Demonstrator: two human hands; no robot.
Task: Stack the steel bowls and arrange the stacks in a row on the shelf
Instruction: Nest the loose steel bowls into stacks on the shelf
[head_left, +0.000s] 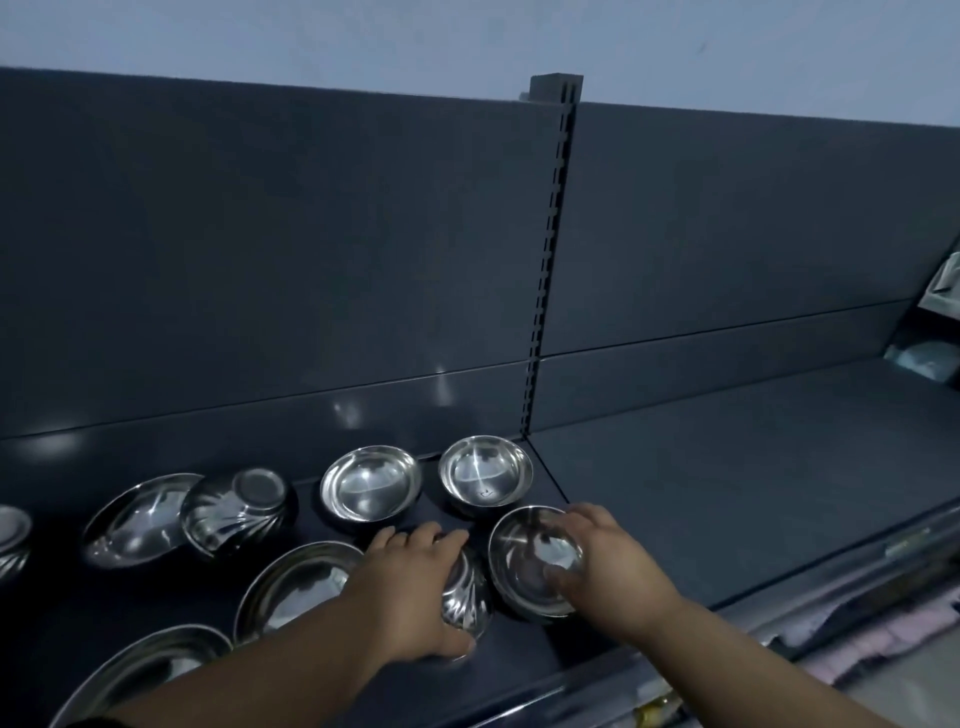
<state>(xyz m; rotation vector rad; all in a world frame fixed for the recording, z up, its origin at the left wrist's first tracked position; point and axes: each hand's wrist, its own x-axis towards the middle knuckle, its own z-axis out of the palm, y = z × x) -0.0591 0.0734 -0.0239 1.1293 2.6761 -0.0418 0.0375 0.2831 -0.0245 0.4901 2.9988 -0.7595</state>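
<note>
Several steel bowls lie spread on a dark grey shelf (727, 499). My left hand (410, 587) grips an upside-down fluted bowl (467, 597) from above, fingers curled over it. My right hand (608, 561) holds a smooth upright bowl (530, 556) by its rim, thumb on the near edge and fingers on the far edge. Behind them stand two smooth upright bowls, one at the middle (370, 483) and one to its right (485, 470). Another overturned fluted bowl (236, 512) leans on a wider bowl (137, 519).
Two larger bowls sit at the near left (296, 582) (145, 670), and part of another bowl (10, 535) shows at the left edge. A slotted upright post (545, 270) divides the back panel. The shelf's right section is bare; packaged goods (924, 358) lie at the far right.
</note>
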